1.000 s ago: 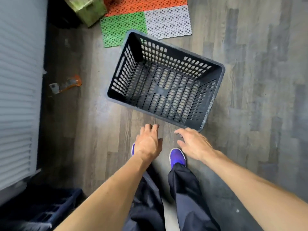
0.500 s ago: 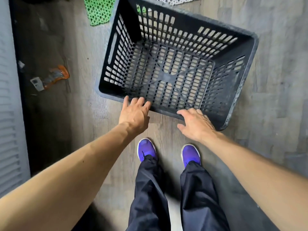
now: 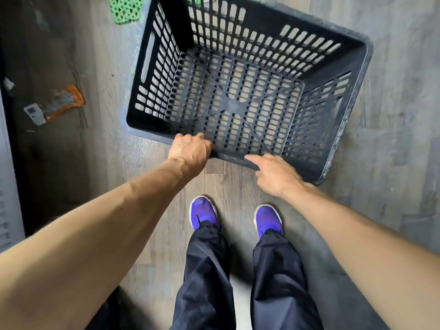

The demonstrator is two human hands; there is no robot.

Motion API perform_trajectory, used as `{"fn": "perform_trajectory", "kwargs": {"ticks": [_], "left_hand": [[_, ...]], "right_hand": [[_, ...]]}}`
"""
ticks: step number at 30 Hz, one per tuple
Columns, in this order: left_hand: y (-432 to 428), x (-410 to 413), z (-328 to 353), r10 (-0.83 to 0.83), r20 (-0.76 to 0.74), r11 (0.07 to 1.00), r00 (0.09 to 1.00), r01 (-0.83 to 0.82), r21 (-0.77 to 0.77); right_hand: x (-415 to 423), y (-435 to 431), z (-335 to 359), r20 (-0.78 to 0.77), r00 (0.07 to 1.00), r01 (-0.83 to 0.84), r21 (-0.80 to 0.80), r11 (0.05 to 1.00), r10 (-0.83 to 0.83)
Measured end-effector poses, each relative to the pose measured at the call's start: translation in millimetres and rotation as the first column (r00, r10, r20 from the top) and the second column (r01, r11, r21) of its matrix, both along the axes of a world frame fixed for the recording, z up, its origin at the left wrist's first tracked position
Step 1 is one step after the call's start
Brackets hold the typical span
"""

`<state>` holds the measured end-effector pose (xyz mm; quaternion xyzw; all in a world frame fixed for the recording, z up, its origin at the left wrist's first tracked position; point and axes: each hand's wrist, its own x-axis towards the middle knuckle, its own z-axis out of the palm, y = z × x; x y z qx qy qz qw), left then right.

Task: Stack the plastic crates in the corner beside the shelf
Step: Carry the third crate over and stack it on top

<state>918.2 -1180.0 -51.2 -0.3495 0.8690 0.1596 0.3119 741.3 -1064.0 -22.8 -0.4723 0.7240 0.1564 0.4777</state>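
Observation:
A black slotted plastic crate (image 3: 345,46) stands upright and empty on the grey wood floor, just ahead of my feet. My left hand (image 3: 190,150) curls over the crate's near rim, fingers hooked inside it. My right hand (image 3: 276,173) rests on the same near rim further right, fingers spread with the index finger lying along the rim's edge; its grip is not closed.
An orange-and-grey scrap with a small white device (image 3: 53,104) lies on the dark floor at left. A green perforated mat (image 3: 126,8) shows at the top. A grey slatted surface (image 3: 7,198) runs down the left edge. My purple shoes (image 3: 204,213) stand close behind the crate.
Both hands reached forward to the crate's near rim as I leaned closer. The left hand has closed over the rim; the right hand has come down on it.

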Motion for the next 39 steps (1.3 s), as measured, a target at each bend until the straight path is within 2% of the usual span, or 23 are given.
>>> {"fn": "perform_trajectory", "kwargs": {"ticks": [3,10,17,22,27,30,33,39], "left_hand": [[2,-5,18,-0.012,-0.051,1.000,0.999,0.011,-0.023],[24,-26,84,-0.020,-0.044,1.000,0.999,0.021,0.018],[34,-24,150,0.160,-0.140,0.987,0.977,-0.161,0.004],[66,-4,208,0.286,-0.151,0.958,0.946,-0.287,0.012],[126,21,268,0.381,-0.096,0.924,0.919,-0.382,0.010],[160,44,306,0.440,-0.081,0.896,0.894,-0.443,-0.019],[189,73,350,0.502,-0.089,0.857,0.860,-0.509,-0.079],[245,128,443,0.636,-0.105,0.743,0.764,-0.644,-0.185]], "right_hand": [[-4,3,18,-0.050,0.999,-0.010,-0.024,1.000,0.008],[-38,-7,79,-0.088,0.988,-0.123,0.029,0.992,0.125],[-62,-50,155,-0.055,0.932,-0.350,0.116,0.930,0.358],[-48,-53,195,-0.058,0.810,-0.568,0.168,0.806,0.583],[-20,-17,233,-0.050,0.686,-0.713,0.155,0.684,0.726],[-2,3,268,-0.005,0.617,-0.784,0.086,0.615,0.787],[23,15,309,0.050,0.586,-0.809,-0.017,0.587,0.809],[90,25,395,0.057,0.435,-0.882,-0.173,0.438,0.898]]}}
